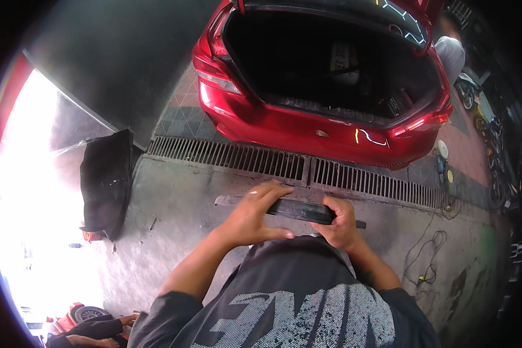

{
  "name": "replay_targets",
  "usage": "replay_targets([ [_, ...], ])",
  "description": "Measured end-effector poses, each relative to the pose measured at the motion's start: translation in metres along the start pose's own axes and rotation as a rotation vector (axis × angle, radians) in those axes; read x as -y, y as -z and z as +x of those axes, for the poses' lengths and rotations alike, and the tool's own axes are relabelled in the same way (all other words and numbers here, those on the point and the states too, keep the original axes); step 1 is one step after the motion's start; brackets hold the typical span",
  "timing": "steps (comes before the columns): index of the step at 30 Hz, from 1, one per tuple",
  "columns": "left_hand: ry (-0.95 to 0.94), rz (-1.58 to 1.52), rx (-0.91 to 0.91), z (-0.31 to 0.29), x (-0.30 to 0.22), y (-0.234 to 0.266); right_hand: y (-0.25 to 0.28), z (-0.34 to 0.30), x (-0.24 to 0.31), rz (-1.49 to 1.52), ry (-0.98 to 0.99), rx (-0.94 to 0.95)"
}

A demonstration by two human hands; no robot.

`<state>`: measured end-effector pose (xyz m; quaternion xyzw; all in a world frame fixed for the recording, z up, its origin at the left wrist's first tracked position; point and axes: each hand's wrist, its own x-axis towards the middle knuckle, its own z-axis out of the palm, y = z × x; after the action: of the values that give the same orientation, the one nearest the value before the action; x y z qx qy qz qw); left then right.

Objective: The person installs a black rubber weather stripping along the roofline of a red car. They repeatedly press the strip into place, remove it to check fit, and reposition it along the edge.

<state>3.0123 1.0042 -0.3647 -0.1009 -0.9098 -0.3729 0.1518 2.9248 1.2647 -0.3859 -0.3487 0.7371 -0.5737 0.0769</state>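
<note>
Filling the upper middle of the view, a glossy red car [307, 124] stands with its dark boot open, just beyond a long metal drain grating [243, 159] set in the grey concrete floor [174, 214]. A black flat panel [105, 182] leans at the left. Nearer, the left hand [252, 217] rests fingers spread over a long, narrow black strip [298, 210], while the right hand [339, 223] is curled tightly around it, held level at chest height.
</note>
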Motion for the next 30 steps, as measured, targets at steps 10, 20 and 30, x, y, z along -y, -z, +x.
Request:
replay_targets([
  [10, 0.344, -0.658, 0.149, 0.016, -0.028, -0.026, -0.008, 0.000, -0.028, -0.325, 0.233, -0.190],
  [20, 0.467, -0.633, 0.009, 0.000, -0.007, -0.030, 0.038, -0.025, -0.047, -0.423, -0.056, -0.032],
  [30, 0.375, -0.476, 0.068, -0.040, 0.037, -0.055, 0.053, -0.039, 0.013, -0.242, -0.054, -0.221],
])
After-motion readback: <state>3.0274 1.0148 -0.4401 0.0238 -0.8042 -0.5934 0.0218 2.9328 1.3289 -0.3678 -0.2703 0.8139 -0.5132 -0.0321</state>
